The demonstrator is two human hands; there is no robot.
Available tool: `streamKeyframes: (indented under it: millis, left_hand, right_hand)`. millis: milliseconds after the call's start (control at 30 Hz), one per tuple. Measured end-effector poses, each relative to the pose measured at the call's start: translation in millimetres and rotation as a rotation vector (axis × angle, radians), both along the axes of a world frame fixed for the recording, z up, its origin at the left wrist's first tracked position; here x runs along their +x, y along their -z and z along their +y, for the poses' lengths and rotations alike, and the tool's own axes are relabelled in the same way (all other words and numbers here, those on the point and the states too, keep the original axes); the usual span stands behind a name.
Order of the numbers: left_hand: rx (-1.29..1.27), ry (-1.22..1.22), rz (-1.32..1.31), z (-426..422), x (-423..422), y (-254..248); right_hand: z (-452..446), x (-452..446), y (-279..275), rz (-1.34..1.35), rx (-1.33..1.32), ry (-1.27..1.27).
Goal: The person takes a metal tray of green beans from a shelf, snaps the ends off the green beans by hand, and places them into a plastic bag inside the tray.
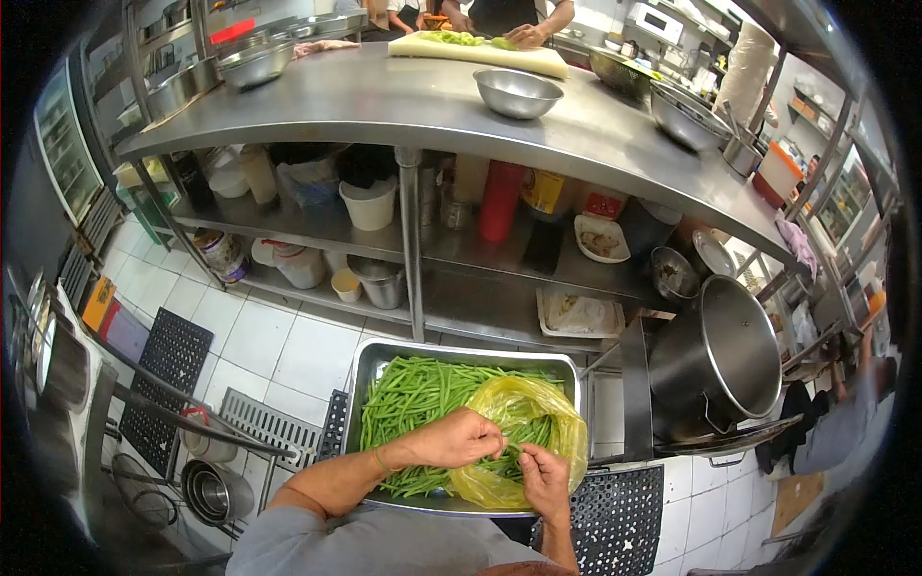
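Note:
A deep metal tray (353,403) full of long green beans (413,389) lies in front of me. On its right side sits an open yellow plastic bag (567,422) with more beans inside. My left hand (456,438), closed, is over the bag's left edge, fingers pinched. Close by on the right, my right hand (544,474) is also closed, thumb and fingers together. Between the two hands a small green piece, seemingly a bean, shows at the fingertips of both.
Beyond the tray stands a steel table (365,101) with a metal bowl (519,93) and shelves below. Across it, a person's hands (526,36) work at a cutting board (461,53). A large pot (740,346) stands at right; another person (845,422) is at far right.

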State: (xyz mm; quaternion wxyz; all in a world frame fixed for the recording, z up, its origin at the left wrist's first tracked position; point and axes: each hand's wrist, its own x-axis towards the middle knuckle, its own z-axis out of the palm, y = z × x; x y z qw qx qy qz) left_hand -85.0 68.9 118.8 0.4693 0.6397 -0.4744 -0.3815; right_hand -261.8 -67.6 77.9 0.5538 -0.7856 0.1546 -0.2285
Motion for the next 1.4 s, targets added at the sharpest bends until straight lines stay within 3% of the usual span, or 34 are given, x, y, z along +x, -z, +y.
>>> streamKeyframes:
  millis: [200,333,467,567,667,767,933,1033,1067,1133,1233,1333,1400]
  left_hand:
    - [0.202,0.048,0.119,-4.6,0.7,-18.3]
    - [0.151,0.032,0.213,-6.5,-4.6,-22.5]
    - [0.084,0.063,0.167,-11.3,-14.4,-21.1]
    - [-0.102,0.061,-0.068,-13.7,-19.0,-26.1]
    - [-0.132,0.045,-0.219,-12.8,-29.1,-30.1]
    - [-0.238,-0.009,-0.280,-17.0,-44.6,-18.2]
    - [-0.166,-0.013,-0.332,-8.6,-68.3,-12.2]
    - [-0.125,-0.023,-0.325,5.6,-62.7,-29.3]
    - [-0.126,-0.150,-0.366,12.7,-54.2,-37.0]
    - [-0.090,-0.376,-0.461,29.0,-30.6,-50.0]
    - [0.071,-0.653,-0.520,51.0,14.0,-47.2]
    - [0.223,-0.633,-0.663,63.8,40.1,-41.3]
    - [0.158,-0.612,-0.691,62.9,41.6,-48.5]
  right_hand:
    - [-2.1,3.4,-5.6,-0.032,-0.116,0.072]
    - [1.8,4.6,3.1,-0.012,-0.149,0.173]
    - [1.1,2.0,6.5,-0.037,-0.054,0.201]
    - [0.8,-1.5,6.2,-0.063,0.165,0.229]
    - [3.7,-4.2,-2.4,-0.026,0.298,0.272]
    - [7.7,1.7,-8.6,-0.118,0.308,0.302]
    - [2.8,0.5,-3.2,-0.079,0.297,0.305]
    - [0.7,0.4,-23.5,-0.043,0.666,0.300]
    - [-0.6,0.0,-22.0,-0.045,0.683,0.312]
    - [-7.2,-5.1,-17.7,-0.349,1.023,0.115]
    - [-12.8,-6.1,-21.2,-0.405,1.097,0.068]
    - [-14.8,-6.4,-22.9,-0.487,1.141,0.008]
    - [-19.8,-13.2,-21.2,-0.489,1.095,0.046]
